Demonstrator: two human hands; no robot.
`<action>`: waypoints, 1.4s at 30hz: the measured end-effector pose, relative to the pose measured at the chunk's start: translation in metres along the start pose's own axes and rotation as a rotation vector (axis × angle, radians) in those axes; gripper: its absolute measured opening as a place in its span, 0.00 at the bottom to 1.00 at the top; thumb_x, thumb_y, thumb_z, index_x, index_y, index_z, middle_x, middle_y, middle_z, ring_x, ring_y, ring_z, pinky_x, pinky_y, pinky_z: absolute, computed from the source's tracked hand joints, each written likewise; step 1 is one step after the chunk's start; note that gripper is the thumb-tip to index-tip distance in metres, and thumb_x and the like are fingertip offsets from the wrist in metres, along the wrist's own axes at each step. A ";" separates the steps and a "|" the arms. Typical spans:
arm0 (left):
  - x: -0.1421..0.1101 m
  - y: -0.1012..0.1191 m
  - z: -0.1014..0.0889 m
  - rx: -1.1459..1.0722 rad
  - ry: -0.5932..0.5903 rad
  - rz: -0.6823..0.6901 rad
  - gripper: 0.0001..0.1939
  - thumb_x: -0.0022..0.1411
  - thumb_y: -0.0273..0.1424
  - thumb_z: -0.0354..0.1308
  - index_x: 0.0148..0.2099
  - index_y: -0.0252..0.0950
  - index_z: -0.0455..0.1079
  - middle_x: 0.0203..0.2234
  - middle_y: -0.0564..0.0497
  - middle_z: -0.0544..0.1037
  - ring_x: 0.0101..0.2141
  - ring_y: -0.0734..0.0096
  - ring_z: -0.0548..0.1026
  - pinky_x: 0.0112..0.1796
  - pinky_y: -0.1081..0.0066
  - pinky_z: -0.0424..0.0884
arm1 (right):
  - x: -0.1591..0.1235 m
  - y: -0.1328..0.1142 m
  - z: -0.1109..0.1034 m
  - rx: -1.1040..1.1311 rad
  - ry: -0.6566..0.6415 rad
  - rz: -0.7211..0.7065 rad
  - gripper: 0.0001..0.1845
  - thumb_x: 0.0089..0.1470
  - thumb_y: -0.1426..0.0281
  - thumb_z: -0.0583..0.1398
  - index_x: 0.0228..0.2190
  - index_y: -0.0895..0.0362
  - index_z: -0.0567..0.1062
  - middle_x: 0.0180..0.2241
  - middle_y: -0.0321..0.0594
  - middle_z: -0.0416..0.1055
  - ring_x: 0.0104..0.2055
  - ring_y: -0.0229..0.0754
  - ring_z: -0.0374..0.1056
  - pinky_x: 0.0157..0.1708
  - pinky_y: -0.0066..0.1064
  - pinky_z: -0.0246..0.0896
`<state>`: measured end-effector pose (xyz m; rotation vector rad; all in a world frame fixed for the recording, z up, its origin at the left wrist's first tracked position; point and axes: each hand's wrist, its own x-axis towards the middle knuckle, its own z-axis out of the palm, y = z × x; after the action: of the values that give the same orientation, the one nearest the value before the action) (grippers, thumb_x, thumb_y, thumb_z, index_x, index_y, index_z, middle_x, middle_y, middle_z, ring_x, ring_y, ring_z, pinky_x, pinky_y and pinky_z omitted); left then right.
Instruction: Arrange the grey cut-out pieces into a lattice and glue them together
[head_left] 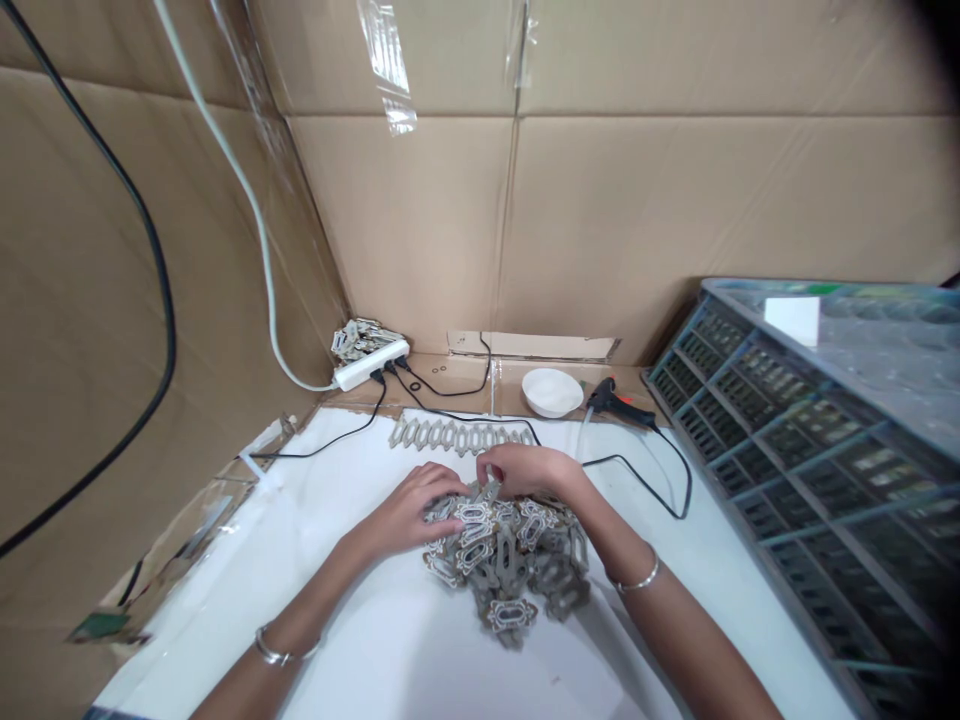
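A heap of small ornate grey pieces (510, 560), each with a long slot in its middle and some with white-edged faces, lies on the white tabletop. My left hand (420, 508) rests against the heap's left side, thumb and fingers apart, touching pieces there. At the top of the heap, my right hand (529, 470) bends down with its fingers pinched on one grey ornate piece (487, 490); its fingertips are partly hidden. Just behind the hands stands a neat row of similar pieces (457, 437), set side by side.
At the back are a white power strip (371, 365) with plugged-in cords, another pile of pieces (364, 338), a white bowl (553, 392) and a black glue gun (619, 403). A grey plastic crate (757, 440) borders the right side. Cardboard walls (405, 220) enclose the table.
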<state>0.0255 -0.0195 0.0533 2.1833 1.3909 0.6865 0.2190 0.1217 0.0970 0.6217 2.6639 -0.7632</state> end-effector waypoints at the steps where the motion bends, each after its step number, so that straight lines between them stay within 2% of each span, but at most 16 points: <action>1: 0.000 0.002 0.001 -0.002 -0.003 0.003 0.18 0.63 0.44 0.59 0.52 0.43 0.71 0.47 0.47 0.73 0.50 0.60 0.67 0.52 0.61 0.62 | 0.000 0.000 -0.001 0.003 -0.005 0.003 0.22 0.40 0.77 0.64 0.42 0.55 0.76 0.32 0.37 0.71 0.32 0.39 0.64 0.27 0.25 0.52; 5: 0.002 0.006 0.004 -0.011 0.010 0.010 0.14 0.64 0.41 0.59 0.47 0.41 0.72 0.45 0.46 0.74 0.49 0.59 0.68 0.51 0.61 0.62 | -0.003 0.001 -0.004 0.058 -0.027 0.010 0.21 0.40 0.76 0.65 0.41 0.54 0.75 0.30 0.34 0.70 0.30 0.38 0.64 0.26 0.24 0.52; 11: 0.002 0.006 0.004 -0.054 0.136 0.026 0.08 0.65 0.37 0.58 0.42 0.39 0.72 0.41 0.48 0.75 0.47 0.63 0.69 0.50 0.63 0.62 | -0.003 0.008 -0.007 0.157 -0.026 -0.073 0.15 0.44 0.74 0.64 0.38 0.56 0.75 0.27 0.32 0.67 0.29 0.35 0.62 0.27 0.23 0.51; 16: 0.001 -0.003 0.001 -0.134 0.288 -0.116 0.08 0.66 0.36 0.57 0.38 0.37 0.71 0.33 0.50 0.75 0.36 0.68 0.71 0.39 0.70 0.66 | -0.008 0.010 -0.015 0.203 0.034 -0.112 0.12 0.46 0.75 0.63 0.37 0.58 0.76 0.25 0.32 0.68 0.28 0.35 0.62 0.28 0.24 0.52; 18: -0.003 -0.011 -0.005 -0.052 0.387 -0.181 0.08 0.65 0.36 0.57 0.37 0.37 0.70 0.30 0.51 0.74 0.33 0.69 0.71 0.36 0.71 0.66 | -0.009 0.010 -0.017 0.219 0.109 -0.132 0.11 0.47 0.76 0.61 0.36 0.58 0.76 0.24 0.32 0.68 0.27 0.34 0.62 0.28 0.24 0.53; 21: -0.012 -0.025 -0.020 0.233 0.494 -0.237 0.09 0.66 0.36 0.54 0.38 0.37 0.70 0.30 0.50 0.73 0.33 0.66 0.71 0.37 0.68 0.66 | -0.007 0.008 -0.018 0.245 0.259 -0.144 0.09 0.49 0.76 0.59 0.35 0.59 0.76 0.24 0.33 0.68 0.27 0.34 0.61 0.29 0.25 0.54; 23: -0.018 -0.034 -0.030 0.429 0.482 -0.277 0.10 0.67 0.35 0.51 0.38 0.37 0.70 0.31 0.47 0.74 0.36 0.61 0.71 0.39 0.65 0.66 | -0.004 0.005 -0.016 0.279 0.342 -0.157 0.08 0.51 0.75 0.59 0.35 0.59 0.75 0.26 0.35 0.69 0.28 0.35 0.63 0.30 0.26 0.56; 25: -0.023 -0.039 -0.037 0.558 0.419 -0.322 0.09 0.66 0.33 0.50 0.38 0.37 0.71 0.33 0.45 0.74 0.38 0.58 0.72 0.39 0.63 0.66 | -0.001 0.000 -0.014 0.333 0.384 -0.172 0.07 0.52 0.73 0.59 0.35 0.59 0.74 0.27 0.36 0.70 0.29 0.36 0.64 0.32 0.26 0.58; 29: -0.025 -0.041 -0.039 0.647 0.299 -0.365 0.07 0.63 0.26 0.52 0.36 0.38 0.71 0.35 0.43 0.74 0.39 0.54 0.71 0.39 0.61 0.66 | 0.003 -0.012 -0.011 0.496 0.433 -0.198 0.08 0.54 0.70 0.59 0.37 0.59 0.73 0.29 0.37 0.70 0.32 0.37 0.65 0.34 0.27 0.60; 33: -0.028 -0.039 -0.034 0.729 0.235 -0.396 0.09 0.63 0.23 0.51 0.39 0.36 0.72 0.36 0.41 0.74 0.40 0.52 0.71 0.39 0.60 0.66 | 0.007 -0.019 -0.008 0.718 0.452 -0.221 0.12 0.54 0.66 0.61 0.40 0.59 0.71 0.25 0.34 0.68 0.29 0.36 0.66 0.31 0.27 0.60; 35: -0.032 -0.038 -0.034 0.714 0.220 -0.416 0.09 0.64 0.25 0.51 0.42 0.36 0.72 0.37 0.42 0.74 0.41 0.53 0.72 0.39 0.61 0.66 | 0.014 -0.021 -0.005 0.810 0.430 -0.204 0.13 0.53 0.65 0.62 0.39 0.59 0.71 0.23 0.32 0.68 0.26 0.35 0.66 0.29 0.27 0.60; 39: -0.040 -0.039 -0.039 0.534 0.195 -0.380 0.12 0.66 0.35 0.55 0.49 0.37 0.69 0.42 0.44 0.73 0.44 0.56 0.72 0.41 0.63 0.67 | 0.039 -0.026 0.005 0.905 0.361 -0.144 0.15 0.49 0.65 0.64 0.36 0.59 0.70 0.21 0.32 0.70 0.23 0.35 0.67 0.26 0.26 0.62; 42: -0.042 -0.040 -0.042 0.411 0.171 -0.344 0.13 0.65 0.39 0.56 0.49 0.39 0.69 0.42 0.46 0.73 0.45 0.57 0.72 0.43 0.64 0.67 | 0.064 -0.035 0.013 0.938 0.267 -0.083 0.14 0.46 0.67 0.66 0.33 0.58 0.69 0.20 0.31 0.71 0.21 0.35 0.68 0.24 0.26 0.65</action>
<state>-0.0443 -0.0380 0.0541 2.1255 2.0900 0.5001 0.1491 0.1085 0.0759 0.8564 2.4310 -2.1090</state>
